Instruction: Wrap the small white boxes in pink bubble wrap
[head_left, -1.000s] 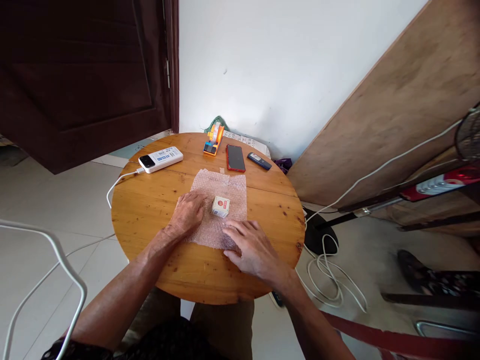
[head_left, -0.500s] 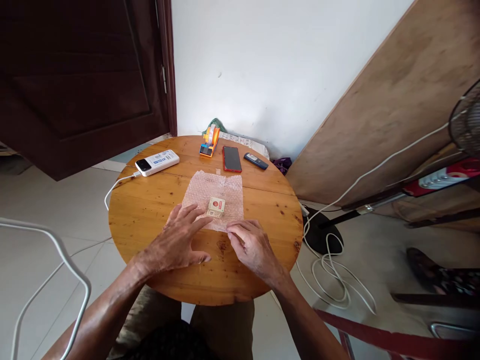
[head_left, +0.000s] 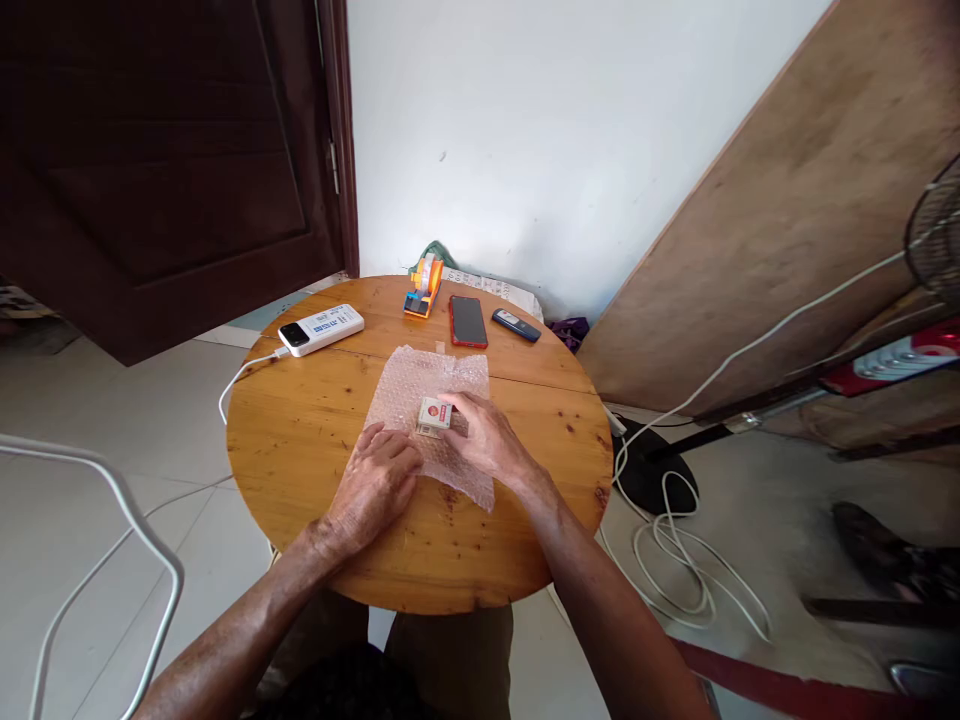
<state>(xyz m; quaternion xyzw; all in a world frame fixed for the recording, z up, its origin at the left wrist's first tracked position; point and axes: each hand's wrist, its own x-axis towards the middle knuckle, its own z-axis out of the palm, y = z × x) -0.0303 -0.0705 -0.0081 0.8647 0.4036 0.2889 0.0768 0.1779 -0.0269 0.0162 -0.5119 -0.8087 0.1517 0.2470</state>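
A small cream box with a red label (head_left: pixel 433 413) sits on a sheet of bubble wrap (head_left: pixel 397 385) in the middle of the round wooden table. My right hand (head_left: pixel 484 435) has its thumb and fingers closed around the box's right side. My left hand (head_left: pixel 379 475) covers the near left corner of the wrap, its fingers curled together on it and its thumb mostly hidden. The wrap's near right corner sticks out below my right hand, slightly raised.
Along the back of the table (head_left: pixel 300 510) lie a white power bank (head_left: pixel 322 330) with a cable, an orange tape dispenser (head_left: pixel 424 287), a red-edged phone (head_left: pixel 468 321) and a dark blue handset (head_left: pixel 516 324). A fan base (head_left: pixel 656 475) and looped white cable (head_left: pixel 675 560) are on the floor right.
My right hand has left the wrap's near edge and closed on the box. My left hand, spread above the wrap before, has come down with its fingers curled. The wrap's near right corner has shifted toward me.
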